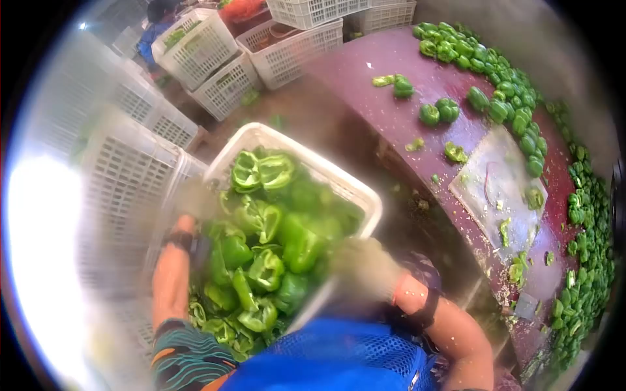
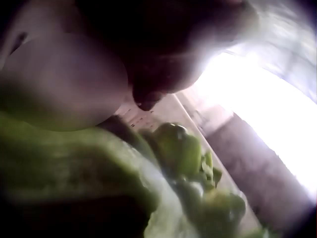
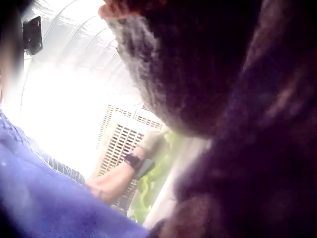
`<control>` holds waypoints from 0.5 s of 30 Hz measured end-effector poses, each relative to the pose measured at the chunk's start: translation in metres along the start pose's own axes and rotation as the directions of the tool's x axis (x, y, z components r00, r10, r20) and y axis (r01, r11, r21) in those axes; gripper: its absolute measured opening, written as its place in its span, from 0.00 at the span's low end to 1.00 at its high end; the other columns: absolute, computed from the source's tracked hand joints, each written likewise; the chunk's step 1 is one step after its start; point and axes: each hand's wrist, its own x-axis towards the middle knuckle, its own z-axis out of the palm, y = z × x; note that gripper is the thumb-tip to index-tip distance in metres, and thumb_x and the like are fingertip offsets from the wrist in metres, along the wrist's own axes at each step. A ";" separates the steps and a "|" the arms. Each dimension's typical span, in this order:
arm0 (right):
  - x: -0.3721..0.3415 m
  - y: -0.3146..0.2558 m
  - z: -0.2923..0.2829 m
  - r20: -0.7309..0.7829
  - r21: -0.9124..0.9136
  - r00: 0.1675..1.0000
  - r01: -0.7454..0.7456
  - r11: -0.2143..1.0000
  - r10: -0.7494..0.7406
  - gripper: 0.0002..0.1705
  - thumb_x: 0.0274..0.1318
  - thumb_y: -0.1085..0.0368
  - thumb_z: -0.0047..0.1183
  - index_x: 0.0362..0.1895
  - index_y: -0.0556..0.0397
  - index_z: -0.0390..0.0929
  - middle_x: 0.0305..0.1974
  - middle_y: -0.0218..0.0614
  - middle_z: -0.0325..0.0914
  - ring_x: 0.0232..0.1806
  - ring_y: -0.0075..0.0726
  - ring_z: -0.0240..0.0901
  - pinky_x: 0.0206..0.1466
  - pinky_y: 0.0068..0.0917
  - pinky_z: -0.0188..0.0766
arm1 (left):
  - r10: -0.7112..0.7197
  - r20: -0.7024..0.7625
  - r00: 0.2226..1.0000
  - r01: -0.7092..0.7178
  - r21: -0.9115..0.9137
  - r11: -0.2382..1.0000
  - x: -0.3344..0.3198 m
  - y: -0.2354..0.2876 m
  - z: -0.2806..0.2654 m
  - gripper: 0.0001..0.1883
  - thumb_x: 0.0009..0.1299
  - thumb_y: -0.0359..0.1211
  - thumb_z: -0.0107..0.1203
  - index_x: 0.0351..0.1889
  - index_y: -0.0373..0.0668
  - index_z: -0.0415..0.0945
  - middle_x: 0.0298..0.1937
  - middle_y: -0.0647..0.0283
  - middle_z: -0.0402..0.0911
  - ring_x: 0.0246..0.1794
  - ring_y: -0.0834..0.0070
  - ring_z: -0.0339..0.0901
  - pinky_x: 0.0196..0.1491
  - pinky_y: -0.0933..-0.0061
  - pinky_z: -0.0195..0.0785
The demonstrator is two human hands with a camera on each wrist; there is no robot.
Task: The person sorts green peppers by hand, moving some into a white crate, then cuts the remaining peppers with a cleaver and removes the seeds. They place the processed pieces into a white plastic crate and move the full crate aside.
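Green peppers, many split open, inside white crate

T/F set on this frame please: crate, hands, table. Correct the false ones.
1. The white crate in front of the person holds green peppers. True.
2. A pale sheet lies on the purple table. True.
3. The left hand is over the table. False: it is at the crate's left side in the head view, blurred.
4. The peppers heaped along the table are red. False: those heaped peppers are green.
5. The left wrist wears a dark band. True.
6. Only one crate is in view. False: stacked crates stand beyond it.
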 end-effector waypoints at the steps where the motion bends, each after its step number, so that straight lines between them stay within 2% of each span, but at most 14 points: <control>1: 0.001 0.000 -0.003 -0.001 0.017 0.999 0.034 0.999 -0.034 0.09 0.43 0.63 0.54 0.33 0.46 0.79 0.34 0.29 0.75 0.45 0.38 0.72 0.43 0.36 0.73 | -0.022 0.059 0.998 0.022 -0.001 1.000 0.004 -0.005 0.006 0.26 0.68 0.55 0.55 0.41 0.39 0.80 0.35 0.46 0.82 0.38 0.47 0.79 0.42 0.51 0.71; 3: 0.010 -0.005 -0.011 0.013 -0.020 0.999 0.036 0.999 -0.036 0.08 0.43 0.64 0.54 0.32 0.46 0.79 0.34 0.28 0.76 0.45 0.38 0.73 0.42 0.35 0.73 | -0.057 0.138 0.989 0.057 0.004 0.998 0.018 -0.014 0.017 0.24 0.69 0.54 0.55 0.43 0.41 0.80 0.36 0.46 0.82 0.41 0.48 0.79 0.43 0.51 0.71; 4: 0.005 -0.007 -0.009 0.007 -0.013 1.000 0.027 1.000 -0.027 0.07 0.43 0.64 0.54 0.31 0.45 0.79 0.33 0.28 0.76 0.44 0.38 0.73 0.42 0.35 0.73 | -0.050 0.133 0.990 0.053 -0.013 0.999 0.017 -0.018 0.023 0.23 0.69 0.52 0.55 0.43 0.41 0.80 0.37 0.46 0.82 0.41 0.47 0.79 0.43 0.51 0.71; 5: 0.000 -0.004 -0.007 -0.019 -0.025 1.000 -0.012 1.000 0.012 0.06 0.43 0.64 0.54 0.30 0.45 0.78 0.33 0.28 0.76 0.44 0.38 0.73 0.42 0.35 0.73 | -0.045 0.114 0.992 0.050 -0.039 0.998 0.015 -0.022 0.028 0.22 0.69 0.51 0.55 0.43 0.40 0.80 0.38 0.46 0.82 0.41 0.47 0.78 0.43 0.50 0.70; 7: -0.014 0.006 0.003 -0.151 0.008 0.988 0.042 0.999 -0.040 0.07 0.42 0.63 0.55 0.30 0.46 0.79 0.31 0.28 0.75 0.41 0.36 0.72 0.42 0.34 0.73 | -0.050 0.108 0.993 0.063 -0.122 0.990 0.023 -0.028 0.037 0.19 0.68 0.47 0.56 0.42 0.40 0.81 0.39 0.45 0.82 0.42 0.46 0.78 0.43 0.50 0.70; 8: -0.011 0.004 0.007 -0.084 -0.026 0.996 0.032 0.999 -0.034 0.08 0.43 0.63 0.56 0.31 0.45 0.80 0.32 0.29 0.74 0.41 0.36 0.71 0.41 0.33 0.73 | -0.069 0.132 0.989 0.091 -0.167 0.982 0.030 -0.032 0.046 0.18 0.68 0.46 0.56 0.42 0.40 0.81 0.39 0.45 0.82 0.42 0.46 0.78 0.43 0.50 0.70; 9: -0.003 -0.001 0.007 -0.115 -0.041 0.993 0.003 0.999 -0.007 0.07 0.43 0.64 0.57 0.31 0.44 0.80 0.33 0.29 0.74 0.41 0.36 0.70 0.41 0.33 0.73 | -0.088 0.139 0.986 0.115 -0.202 0.973 0.034 -0.033 0.052 0.17 0.68 0.44 0.57 0.42 0.40 0.81 0.40 0.44 0.82 0.42 0.45 0.77 0.43 0.50 0.70; 10: -0.004 -0.003 -0.001 -0.100 -0.021 0.995 -0.012 1.000 0.009 0.09 0.43 0.65 0.58 0.33 0.44 0.80 0.34 0.30 0.74 0.44 0.37 0.70 0.43 0.36 0.73 | -0.073 0.080 0.994 0.090 -0.230 0.969 0.038 -0.031 0.058 0.17 0.67 0.44 0.58 0.42 0.39 0.81 0.40 0.44 0.82 0.42 0.45 0.77 0.44 0.50 0.70; 11: -0.006 -0.005 -0.010 0.008 0.031 0.999 -0.052 0.998 0.052 0.10 0.44 0.68 0.56 0.35 0.45 0.80 0.38 0.30 0.76 0.49 0.39 0.71 0.48 0.37 0.73 | -0.077 0.029 0.997 0.082 -0.246 0.966 0.036 -0.035 0.064 0.18 0.66 0.44 0.59 0.42 0.38 0.81 0.40 0.44 0.82 0.42 0.45 0.77 0.44 0.50 0.70; 13: -0.029 0.007 -0.003 -0.340 0.115 0.940 0.050 0.992 -0.008 0.15 0.45 0.71 0.54 0.41 0.45 0.81 0.46 0.32 0.77 0.56 0.41 0.70 0.53 0.40 0.72 | -0.072 -0.026 0.997 0.064 -0.219 0.974 0.043 -0.053 0.086 0.19 0.62 0.43 0.62 0.43 0.37 0.81 0.42 0.43 0.82 0.45 0.45 0.78 0.47 0.51 0.71; 15: -0.065 0.006 -0.044 -0.292 0.056 0.931 -0.212 0.976 0.219 0.19 0.47 0.72 0.52 0.46 0.46 0.81 0.50 0.36 0.79 0.57 0.45 0.71 0.57 0.43 0.72 | -0.118 0.105 0.987 0.146 -0.322 0.935 0.033 -0.035 0.050 0.19 0.61 0.41 0.63 0.44 0.36 0.80 0.43 0.44 0.82 0.46 0.45 0.78 0.49 0.53 0.71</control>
